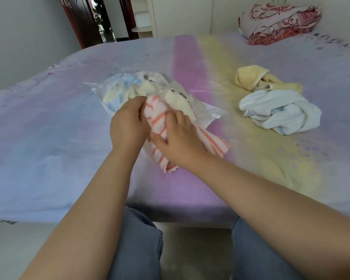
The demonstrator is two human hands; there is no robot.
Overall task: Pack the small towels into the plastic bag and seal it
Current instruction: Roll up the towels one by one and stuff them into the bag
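A clear, crinkled plastic bag (129, 87) lies on the pastel-striped bed sheet (49, 138) near the middle of the view, its mouth turned toward the person at about 6 o'clock. Through its film show several small bundled towels, pale blue, cream and white with grey marks. A white terry towel with orange stripes (160, 120) sits half in the mouth of the bag; its far end is inside and its near end trails out over the sheet toward 5 o'clock.

The left hand (127, 126) is at the left edge of the bag's mouth, fingers curled round the plastic and the striped towel beside it. The right hand (178, 142) lies on top of the striped towel, its fingers bent and pressing into the cloth, thumb against the towel's near side. The two hands nearly touch.

Toward 2 o'clock from the bag, well apart from it, two loose towels lie on the sheet: a crumpled yellow towel (257, 79) farther off and a crumpled pale blue and white towel (279, 112) just in front of it, the two touching. At the far right corner of the bed, about 1 o'clock, rests a folded red-and-white patterned quilt (279, 23). The person's knees in blue jeans (137, 245) show at the bottom edge.
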